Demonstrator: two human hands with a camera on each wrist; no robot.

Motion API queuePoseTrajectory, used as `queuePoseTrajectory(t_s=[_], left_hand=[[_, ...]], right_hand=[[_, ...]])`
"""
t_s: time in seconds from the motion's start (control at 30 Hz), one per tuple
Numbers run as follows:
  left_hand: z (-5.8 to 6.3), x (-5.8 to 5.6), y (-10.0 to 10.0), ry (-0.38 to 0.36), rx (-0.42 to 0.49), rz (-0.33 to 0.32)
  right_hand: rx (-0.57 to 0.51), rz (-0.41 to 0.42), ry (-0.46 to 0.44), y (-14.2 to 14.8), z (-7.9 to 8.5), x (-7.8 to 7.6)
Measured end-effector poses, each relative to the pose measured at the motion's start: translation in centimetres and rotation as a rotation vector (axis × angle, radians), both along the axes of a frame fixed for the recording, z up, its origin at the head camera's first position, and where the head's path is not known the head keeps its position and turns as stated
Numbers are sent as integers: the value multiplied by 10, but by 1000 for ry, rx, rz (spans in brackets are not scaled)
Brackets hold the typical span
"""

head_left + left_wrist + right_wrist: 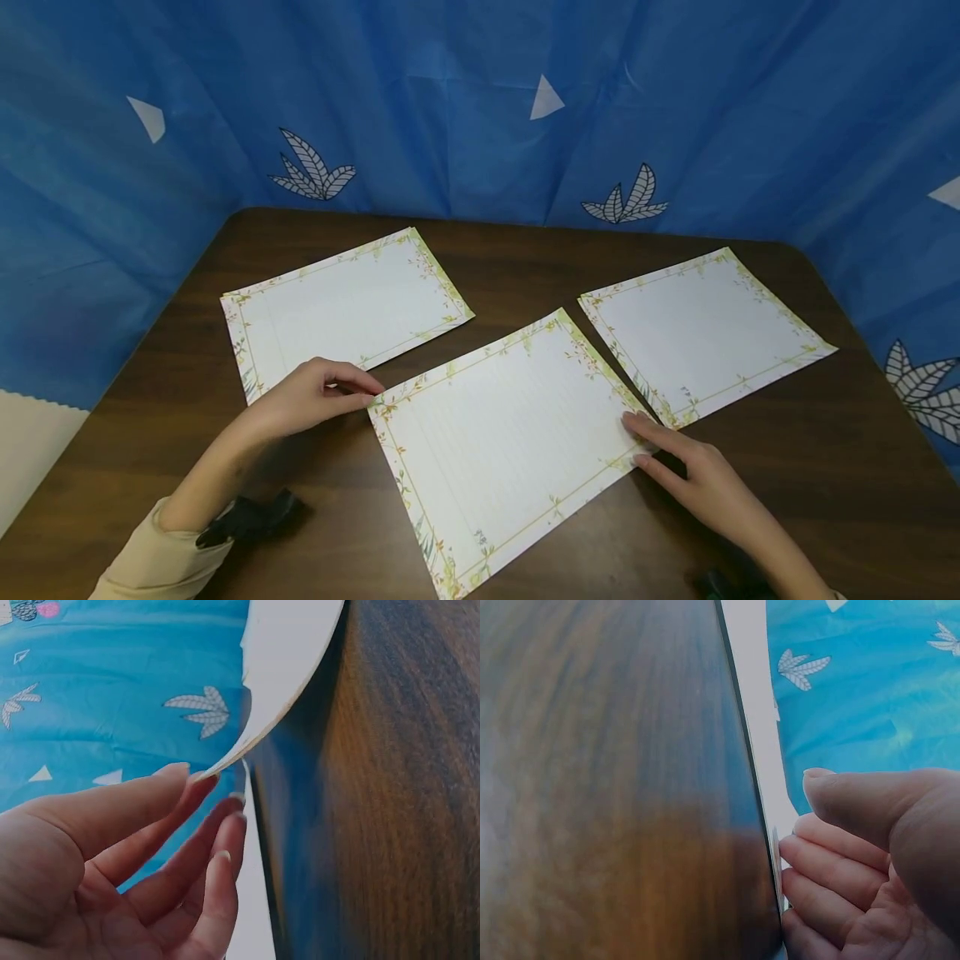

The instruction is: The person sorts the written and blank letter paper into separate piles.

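Observation:
A floral-bordered stack of paper (510,442) lies slanted at the front middle of the table. At its upper left corner, my left hand (315,396) pinches the sheets between thumb and index finger; the left wrist view shows the paper edge (259,731) curving up from the wood. My right hand (693,475) is at the right corner, its fingertips resting along the paper's edge. In the right wrist view the right thumb (855,796) stands apart from the loosely bent fingers (832,870), with nothing gripped between them.
A matching paper stack (345,308) lies at the back left, partly behind my left hand. Another stack (705,333) sits at the right, its near corner close to the middle stack. Blue curtain (480,108) surrounds the dark wooden table (517,258).

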State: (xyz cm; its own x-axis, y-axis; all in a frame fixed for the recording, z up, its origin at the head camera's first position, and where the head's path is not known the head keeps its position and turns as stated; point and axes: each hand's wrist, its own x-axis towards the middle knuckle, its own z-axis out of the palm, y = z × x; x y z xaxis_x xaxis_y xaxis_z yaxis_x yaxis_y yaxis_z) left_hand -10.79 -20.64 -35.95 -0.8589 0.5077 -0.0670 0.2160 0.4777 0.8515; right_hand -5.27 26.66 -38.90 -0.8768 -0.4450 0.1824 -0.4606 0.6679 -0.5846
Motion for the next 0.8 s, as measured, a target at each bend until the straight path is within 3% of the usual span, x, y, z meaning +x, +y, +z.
queuePoseTrajectory(t_s=[0.17, 0.4, 0.5, 0.67, 0.8], left_hand=[[-6, -4, -5, -99, 116, -52], [-13, -8, -8, -313, 214, -22], [-14, -7, -8, -358, 213, -13], [-17, -6, -6, -334, 208, -13], [-20, -5, -1, -195, 167, 2]], right_hand=[[-8, 4, -5, 0, 0, 0], [-9, 5, -11, 0, -1, -1], [-8, 5, -11, 0, -1, -1], [-7, 6, -11, 1, -2, -1], [-3, 3, -11, 1, -2, -1]])
